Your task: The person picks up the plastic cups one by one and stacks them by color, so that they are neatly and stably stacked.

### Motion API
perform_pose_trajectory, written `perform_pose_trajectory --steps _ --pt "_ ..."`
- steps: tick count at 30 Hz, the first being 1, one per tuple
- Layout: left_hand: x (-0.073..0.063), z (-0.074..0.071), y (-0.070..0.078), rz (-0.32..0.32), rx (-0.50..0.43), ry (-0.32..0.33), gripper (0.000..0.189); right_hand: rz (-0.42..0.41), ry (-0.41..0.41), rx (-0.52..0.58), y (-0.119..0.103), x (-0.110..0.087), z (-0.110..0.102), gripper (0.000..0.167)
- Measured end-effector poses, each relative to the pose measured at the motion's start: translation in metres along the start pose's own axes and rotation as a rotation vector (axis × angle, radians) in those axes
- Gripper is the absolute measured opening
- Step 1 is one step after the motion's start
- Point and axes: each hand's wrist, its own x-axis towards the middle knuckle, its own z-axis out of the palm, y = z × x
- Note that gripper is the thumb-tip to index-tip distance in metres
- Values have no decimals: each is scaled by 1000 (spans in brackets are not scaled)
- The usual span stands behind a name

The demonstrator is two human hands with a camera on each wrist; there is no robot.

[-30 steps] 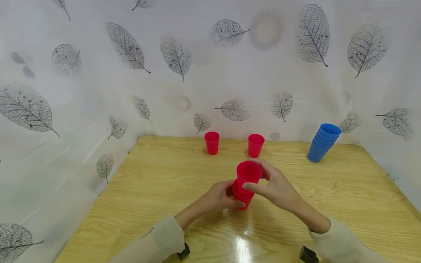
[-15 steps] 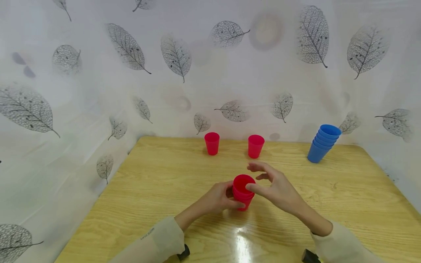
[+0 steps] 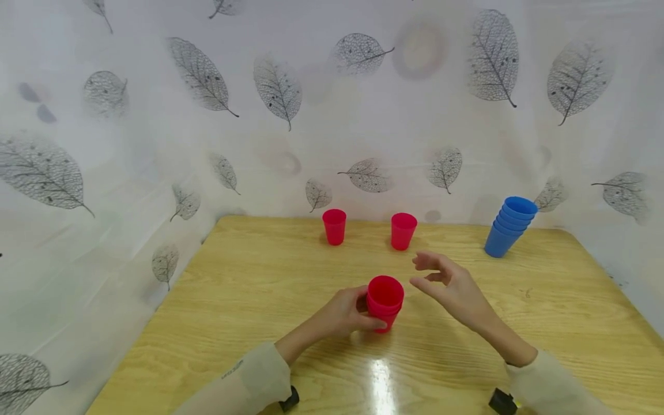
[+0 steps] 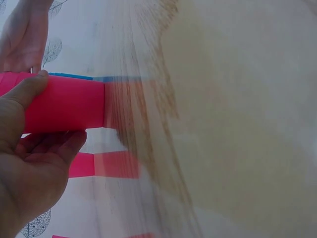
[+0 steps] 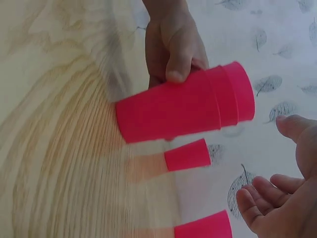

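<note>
A short stack of nested red cups stands upright near the middle of the table, mouth up. My left hand grips it from the left, thumb across the near side and fingers behind. In the left wrist view the thumb lies along the red cups. My right hand hovers to the right of the stack, apart from it, thumb and fingers spread around nothing. The right wrist view shows the stacked rims of the red cups and my right hand beyond them.
Two single red cups, a left one and a right one, stand upright at the back of the wooden table. A leaning-looking stack of blue cups stands at the back right. Leaf-patterned sheeting hangs behind.
The right hand lowered a red cup into the stack held by the left hand, let go of it and drew away to the right. The left hand has stayed in place.
</note>
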Motion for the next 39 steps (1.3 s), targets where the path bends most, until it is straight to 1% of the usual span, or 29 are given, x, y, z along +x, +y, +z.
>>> perform_pose_trajectory --steps 4,10,15,18,23,30,34,39 --pt "0 1 1 2 5 1 54 20 21 -20 10 3 -8 53" --pt "-1 0 2 -20 -6 9 55 57 42 -33 23 6 -21 56" --pt "-1 2 2 -16 -5 8 55 62 67 -63 36 8 -31 58" --pt "-2 3 2 -14 0 8 54 64 69 -91 44 11 -37 61" --pt "-3 4 3 -4 1 11 54 79 69 -127 57 17 -48 66" --pt "-2 3 2 10 -2 11 55 93 111 -164 75 28 -58 67" --pt "-3 2 3 2 -7 12 55 116 97 -180 80 35 -61 71" --pt "-2 2 3 -1 -12 10 54 154 54 -208 85 47 -62 77"
